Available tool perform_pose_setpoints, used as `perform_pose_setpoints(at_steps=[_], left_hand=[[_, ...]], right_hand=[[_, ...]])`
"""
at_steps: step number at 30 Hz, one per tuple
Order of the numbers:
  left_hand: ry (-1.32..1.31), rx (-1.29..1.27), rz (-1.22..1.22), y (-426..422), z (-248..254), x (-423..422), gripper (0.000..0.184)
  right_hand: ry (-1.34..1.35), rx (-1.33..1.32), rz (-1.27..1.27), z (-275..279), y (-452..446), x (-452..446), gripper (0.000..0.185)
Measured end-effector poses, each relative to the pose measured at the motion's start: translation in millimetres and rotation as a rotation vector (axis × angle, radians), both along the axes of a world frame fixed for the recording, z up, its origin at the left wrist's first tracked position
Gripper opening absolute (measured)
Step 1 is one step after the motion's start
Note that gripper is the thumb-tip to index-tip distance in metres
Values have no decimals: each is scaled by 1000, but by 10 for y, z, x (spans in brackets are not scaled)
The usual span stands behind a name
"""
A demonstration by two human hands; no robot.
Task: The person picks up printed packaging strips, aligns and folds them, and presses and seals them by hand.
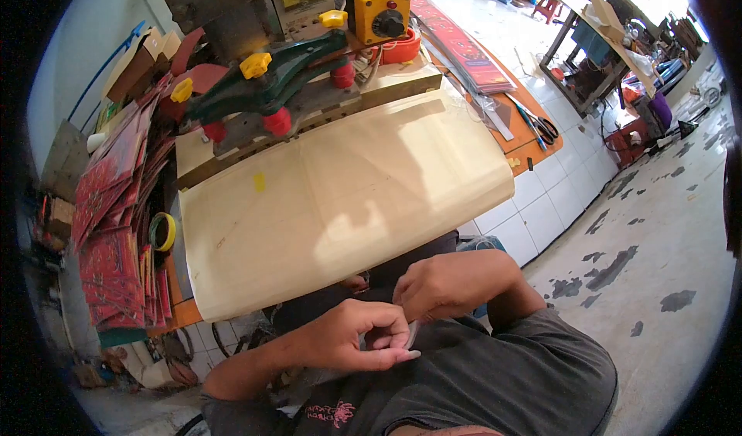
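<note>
My left hand (363, 334) is in front of my chest, with thumb and fingers curled together in a pinch. A narrow pale curved edge (413, 334) shows beside its fingertips; what it belongs to is hidden. Touching or nearly touching it, my right hand (456, 280) is bent at the wrist with its fingers closed and pointing down. I cannot make out what is between its fingers. Both hands are over my lap, just below the front edge of a cream sheet-covered work surface (348, 196).
Behind the sheet stands a machine with a dark green clamp frame (270, 84), yellow knobs and a yellow control box (379, 15). Piled red printed sheets (116, 204) and a yellow tape roll (162, 231) are left. Scissors (545, 129) and more red prints (471, 49) are right.
</note>
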State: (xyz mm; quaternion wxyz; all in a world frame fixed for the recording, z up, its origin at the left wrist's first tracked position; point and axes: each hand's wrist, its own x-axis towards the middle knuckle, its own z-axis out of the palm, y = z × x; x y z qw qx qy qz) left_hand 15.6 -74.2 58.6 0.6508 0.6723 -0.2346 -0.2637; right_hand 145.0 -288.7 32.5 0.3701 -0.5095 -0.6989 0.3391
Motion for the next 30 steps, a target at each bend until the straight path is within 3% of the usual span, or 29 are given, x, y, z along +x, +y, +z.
perform_pose_setpoints(at_steps=[7, 20, 22, 25, 30], left_hand=[[-50, -106, -98, 85, 103, -39, 22], [-15, -177, -208, 68, 93, -118, 23], [-76, -10, -85, 36, 201, -90, 22], [-64, 15, 27, 41, 138, -71, 22], [-93, -11, 15, 15, 114, -60, 21]], right_hand=[[84, 159, 59, 123, 67, -46, 24], [77, 143, 193, 144, 96, -67, 25], [23, 129, 137, 77, 78, -9, 25], [46, 67, 98, 88, 53, 21, 26], [59, 55, 78, 78, 8, 29, 27]])
